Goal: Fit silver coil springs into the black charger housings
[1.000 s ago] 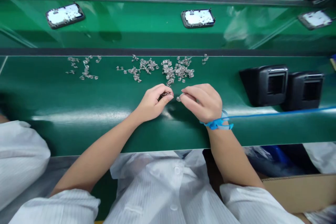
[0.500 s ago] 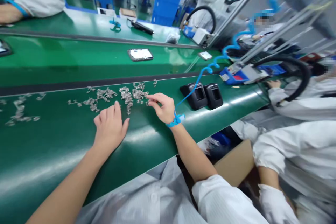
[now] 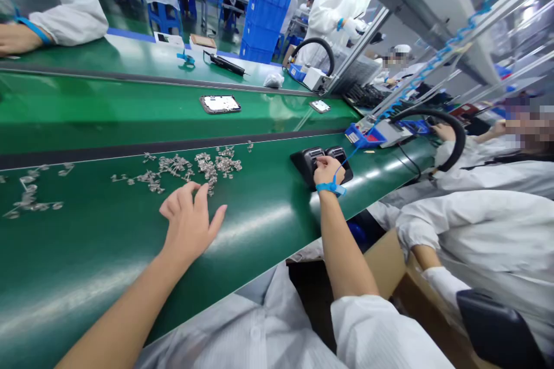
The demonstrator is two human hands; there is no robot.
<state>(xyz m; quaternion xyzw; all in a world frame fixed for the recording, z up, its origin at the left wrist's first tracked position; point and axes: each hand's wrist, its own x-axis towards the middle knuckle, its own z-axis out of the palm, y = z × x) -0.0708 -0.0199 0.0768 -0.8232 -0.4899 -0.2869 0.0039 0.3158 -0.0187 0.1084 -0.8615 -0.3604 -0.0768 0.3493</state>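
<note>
My right hand (image 3: pixel 329 173) is at the left one of two black plastic housings (image 3: pixel 304 165), fingertips pinched together at its recess. Whatever lies between those fingertips is hidden. Just behind that hand stands the second black housing (image 3: pixel 347 166), partly covered. My left hand (image 3: pixel 188 219) hovers over or rests on the green bench, I cannot tell which, with its thumb and fingers apart and nothing in them. Beyond its fingertips lie heaps of small silvery metal parts (image 3: pixel 173 165). A looser cluster of similar parts (image 3: pixel 30 193) is scattered at the far left.
A green conveyor strip (image 3: pixel 142 106) carries a device with a white face (image 3: pixel 220 104) and a smaller one (image 3: pixel 320 106). Blue bins (image 3: pixel 366 135) stand to the right. A co-worker's gloved hand (image 3: pixel 445 285) is beside a black object (image 3: pixel 497 323); a cardboard box (image 3: pixel 385 259) stands below the bench.
My right hand has moved right, from the metal parts to the left black housing. My left hand has drawn slightly back from the heap, its fingers more spread. The view has shifted a little.
</note>
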